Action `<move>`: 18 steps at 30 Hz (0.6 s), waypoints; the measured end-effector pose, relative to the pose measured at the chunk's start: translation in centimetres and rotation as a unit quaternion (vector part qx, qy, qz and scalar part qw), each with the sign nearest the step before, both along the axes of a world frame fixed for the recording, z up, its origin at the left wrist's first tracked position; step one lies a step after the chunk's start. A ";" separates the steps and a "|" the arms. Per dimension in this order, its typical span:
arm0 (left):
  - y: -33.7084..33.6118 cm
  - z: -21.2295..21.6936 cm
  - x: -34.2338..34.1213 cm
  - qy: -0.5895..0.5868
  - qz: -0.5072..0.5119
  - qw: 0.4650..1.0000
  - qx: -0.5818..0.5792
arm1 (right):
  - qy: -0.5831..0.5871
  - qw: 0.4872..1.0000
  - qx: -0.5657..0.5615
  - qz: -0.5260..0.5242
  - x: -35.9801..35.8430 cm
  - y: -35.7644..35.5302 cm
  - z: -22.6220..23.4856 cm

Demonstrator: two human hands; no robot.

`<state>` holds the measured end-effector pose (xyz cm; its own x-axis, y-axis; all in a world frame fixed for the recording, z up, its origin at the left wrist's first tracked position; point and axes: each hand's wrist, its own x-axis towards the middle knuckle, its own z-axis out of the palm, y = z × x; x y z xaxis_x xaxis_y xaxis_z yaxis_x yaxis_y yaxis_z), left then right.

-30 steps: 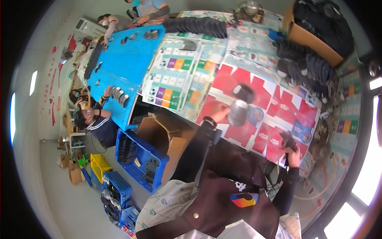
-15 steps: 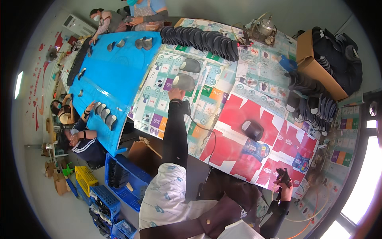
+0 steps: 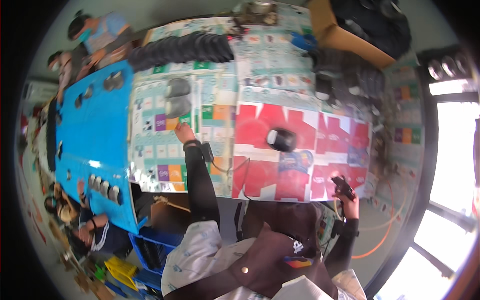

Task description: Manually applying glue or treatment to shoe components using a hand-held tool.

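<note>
Table (image 3: 280,75) — right hand's (image 3: 344,192) tool blurred

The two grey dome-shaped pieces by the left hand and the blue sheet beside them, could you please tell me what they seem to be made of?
The grey dome-shaped pieces, just beyond the left hand, look like moulded plastic or rubber with a dull satin finish: smooth rounded form, soft highlights; the blur leaves it open. The blue sheet looks like thin glossy plastic: bright glare and a crease line.
</note>
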<state>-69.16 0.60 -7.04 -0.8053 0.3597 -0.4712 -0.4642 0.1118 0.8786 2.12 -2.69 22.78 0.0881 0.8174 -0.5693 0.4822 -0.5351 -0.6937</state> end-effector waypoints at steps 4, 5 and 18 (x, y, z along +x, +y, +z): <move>3.6 4.7 21.5 0.389 -0.312 0.864 -0.066 | 0.118 0.992 -0.004 -0.045 0.1 -0.5 -0.2; 4.5 6.0 25.5 0.268 -0.410 0.872 -0.006 | 0.120 0.992 -0.001 -0.043 0.2 -0.7 -0.1; 3.3 4.3 42.9 -0.125 -0.363 0.899 -0.209 | 0.135 0.991 0.016 -0.012 7.2 -1.7 0.5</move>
